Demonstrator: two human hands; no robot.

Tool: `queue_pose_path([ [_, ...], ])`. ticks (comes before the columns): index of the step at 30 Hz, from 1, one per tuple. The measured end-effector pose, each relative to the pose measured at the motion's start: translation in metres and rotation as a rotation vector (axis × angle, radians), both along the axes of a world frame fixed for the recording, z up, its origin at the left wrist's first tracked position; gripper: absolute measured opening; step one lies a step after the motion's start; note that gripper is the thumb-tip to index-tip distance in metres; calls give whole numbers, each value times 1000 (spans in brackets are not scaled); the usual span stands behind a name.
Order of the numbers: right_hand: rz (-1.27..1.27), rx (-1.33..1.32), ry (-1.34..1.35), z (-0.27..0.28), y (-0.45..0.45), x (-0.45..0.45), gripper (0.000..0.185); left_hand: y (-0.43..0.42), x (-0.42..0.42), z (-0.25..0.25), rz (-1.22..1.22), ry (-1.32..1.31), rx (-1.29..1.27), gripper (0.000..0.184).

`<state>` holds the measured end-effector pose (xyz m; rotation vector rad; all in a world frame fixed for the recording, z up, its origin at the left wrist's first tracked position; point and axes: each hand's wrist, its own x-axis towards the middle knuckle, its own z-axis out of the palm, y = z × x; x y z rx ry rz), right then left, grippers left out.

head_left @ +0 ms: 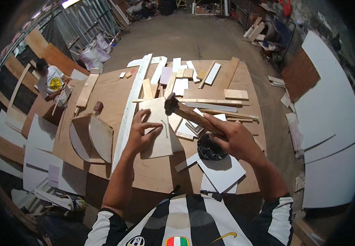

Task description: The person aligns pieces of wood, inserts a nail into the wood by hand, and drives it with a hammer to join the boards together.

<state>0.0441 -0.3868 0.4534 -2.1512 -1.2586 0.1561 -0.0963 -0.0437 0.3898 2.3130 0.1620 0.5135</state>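
My right hand (241,139) is wrapped round the wooden handle of a hammer (194,117). Its dark metal head is raised above the right edge of a pale wooden board (155,141). On that board rests my left hand (138,133), with thumb and forefinger pinched together at what looks like a thin nail (164,126); its shadow makes the outline hard to read. The board lies tilted on the brown worktable (152,176), a white strip of wood (130,119) running along its left.
Loose wood offcuts (210,102) cover the table's far right. A black-lined container (211,148) stands beside white panels (222,174) near me. A curved wooden piece (91,139) stands at left. Another person (53,84) is at the far left. Large white sheets (329,123) lean at right.
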Motion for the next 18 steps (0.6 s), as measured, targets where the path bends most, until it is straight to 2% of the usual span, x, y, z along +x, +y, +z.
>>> queue_pose_path([
  [3,-19,65,38,-9,-5,0,71,1,-3,1,3,29,-158,23],
  [4,-26,76,63,-10,-6,0,70,-5,-4,14,45,112,-69,22],
  [9,-28,147,101,-18,-15,5,68,4,-3,5,-7,66,-161,22],
  [18,23,87,95,-11,-11,10,67,2,-2,6,7,58,-70,24],
])
